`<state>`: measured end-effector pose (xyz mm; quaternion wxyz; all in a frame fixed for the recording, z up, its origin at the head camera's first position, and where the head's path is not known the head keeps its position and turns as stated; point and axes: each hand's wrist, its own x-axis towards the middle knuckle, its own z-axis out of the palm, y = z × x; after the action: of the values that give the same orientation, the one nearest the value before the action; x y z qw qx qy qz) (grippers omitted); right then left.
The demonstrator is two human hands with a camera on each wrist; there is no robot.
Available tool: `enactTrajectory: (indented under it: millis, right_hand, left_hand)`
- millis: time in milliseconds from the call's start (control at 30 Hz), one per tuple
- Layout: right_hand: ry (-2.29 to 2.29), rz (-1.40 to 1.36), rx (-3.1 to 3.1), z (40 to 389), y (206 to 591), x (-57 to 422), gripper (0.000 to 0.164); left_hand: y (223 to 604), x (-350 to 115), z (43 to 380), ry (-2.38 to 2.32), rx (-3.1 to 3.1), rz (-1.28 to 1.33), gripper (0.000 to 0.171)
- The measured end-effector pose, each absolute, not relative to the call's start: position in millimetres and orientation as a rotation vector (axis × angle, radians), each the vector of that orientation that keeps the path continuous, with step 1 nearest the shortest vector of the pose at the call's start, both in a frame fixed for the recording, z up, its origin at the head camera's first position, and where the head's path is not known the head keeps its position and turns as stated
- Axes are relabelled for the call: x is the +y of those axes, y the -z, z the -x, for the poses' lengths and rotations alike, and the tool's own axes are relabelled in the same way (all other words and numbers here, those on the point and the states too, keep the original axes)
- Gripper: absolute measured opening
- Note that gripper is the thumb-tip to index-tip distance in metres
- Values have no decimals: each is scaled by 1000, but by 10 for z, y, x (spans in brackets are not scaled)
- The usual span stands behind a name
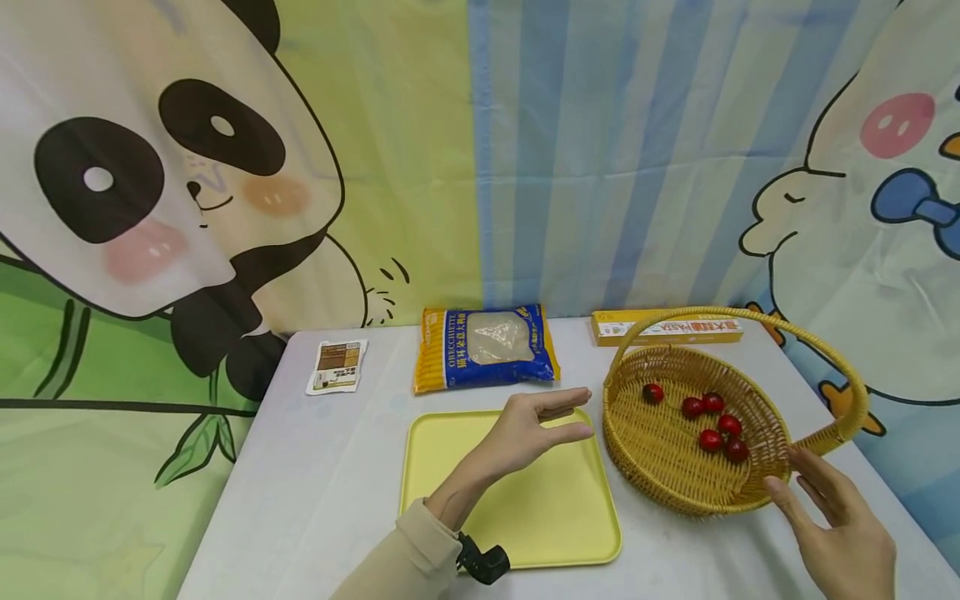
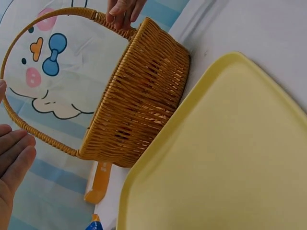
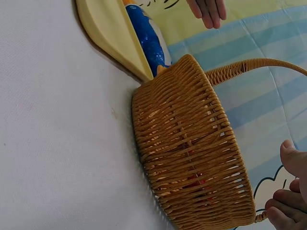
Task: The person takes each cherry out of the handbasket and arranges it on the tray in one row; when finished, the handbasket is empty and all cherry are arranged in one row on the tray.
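Observation:
A round wicker basket (image 1: 660, 450) with a tall arched handle (image 1: 813, 337) stands on the right side of the table. Several red cherries (image 1: 710, 441) lie inside, mostly toward its right half. My left hand (image 1: 536, 429) is held above the yellow tray (image 1: 558, 521), fingers extended and thumb apart, just left of the basket, holding nothing. By the basket's right rim, near the handle's base, is my right hand (image 1: 840, 517), its fingers loosely bent and thumb spread. Whether its fingertips touch the wicker, I cannot tell.
Behind the tray lies a blue and yellow bag of orecchiette pasta (image 1: 487, 346). A long yellow box (image 1: 667, 327) sits behind the basket, and a small white and brown packet (image 1: 337, 367) lies at the back left. A cartoon-printed curtain (image 1: 570, 167) hangs behind the table.

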<state>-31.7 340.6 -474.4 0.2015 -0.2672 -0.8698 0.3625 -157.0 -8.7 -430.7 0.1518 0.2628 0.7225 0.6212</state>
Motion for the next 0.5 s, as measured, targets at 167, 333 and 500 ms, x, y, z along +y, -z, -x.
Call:
enactTrajectory:
  millis: [167,333,500]
  right_hand:
    - [-1004,781,-2375,317,4756,3405,59]
    - [-1023,833,-2315,309,4761,3393,58]
    - [-1018,827,-2223,293,4780,3390,53]
  left_hand:
    - [4317,31,1614,-1793,2033,-740,53]
    - [4334,154,1666,-1801,1980,-716,54]
    - [4365,263,1711,-1806,1953,-703,54]
